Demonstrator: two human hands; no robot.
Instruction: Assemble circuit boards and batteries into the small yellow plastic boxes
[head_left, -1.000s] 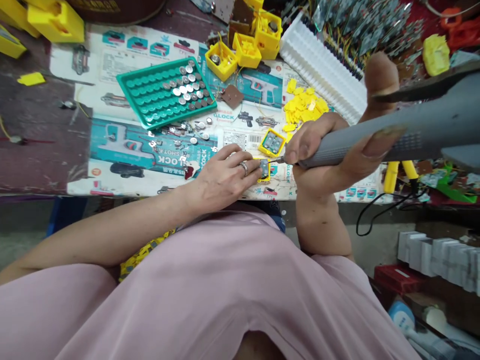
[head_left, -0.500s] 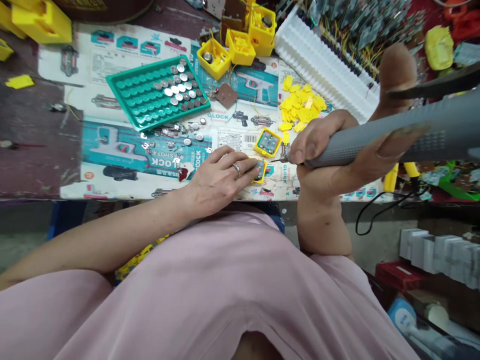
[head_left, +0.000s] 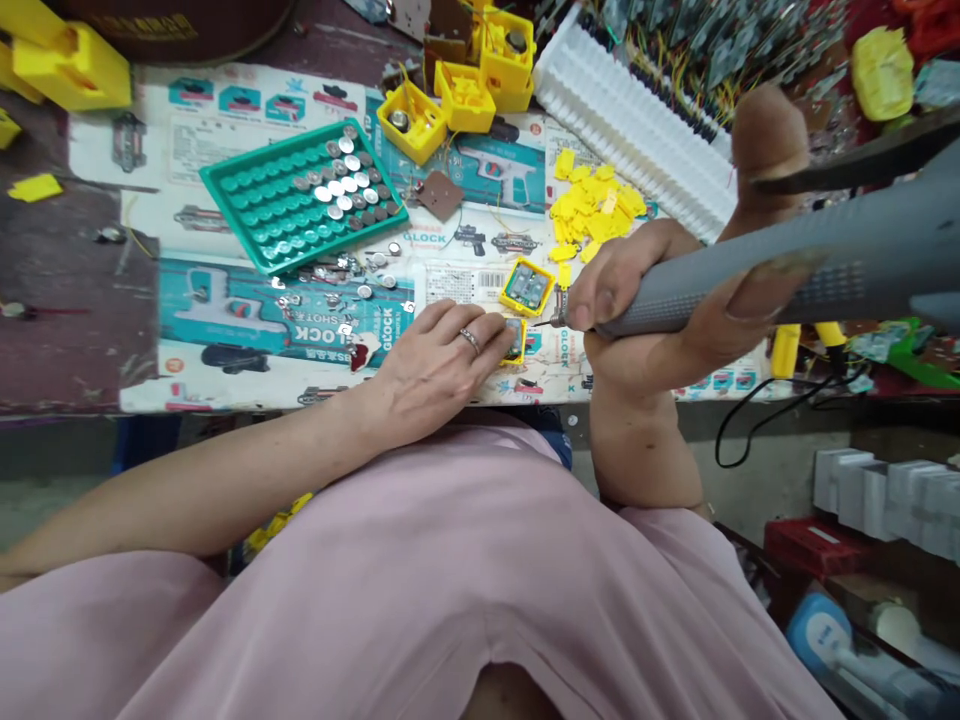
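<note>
My left hand point(head_left: 442, 365) lies low over the near edge of the table, its fingertips pressing on a small yellow case point(head_left: 523, 343) with a circuit board inside. Part of that case is hidden under the fingers. In my right hand point(head_left: 634, 265) is a grey electric screwdriver point(head_left: 690, 285), gripped around its body. The thin bit point(head_left: 541, 323) points left, with its tip at the right side of the held case. Whether the tip touches a screw is too small to tell. Just above sits a second yellow case point(head_left: 527, 286), open, its green board showing.
A green tray point(head_left: 247, 235) holds silver button cells, with more loose cells below it. Yellow small parts point(head_left: 596, 205) lie in a pile near a white foam rack point(head_left: 637, 130) of wired boards. Yellow housings point(head_left: 465, 95) stand at the back. A black cable point(head_left: 724, 430) hangs over the edge.
The whole view has shifted slightly, with table things a little further left. Both hands keep their grips, and the screwdriver tip stays beside the held case.
</note>
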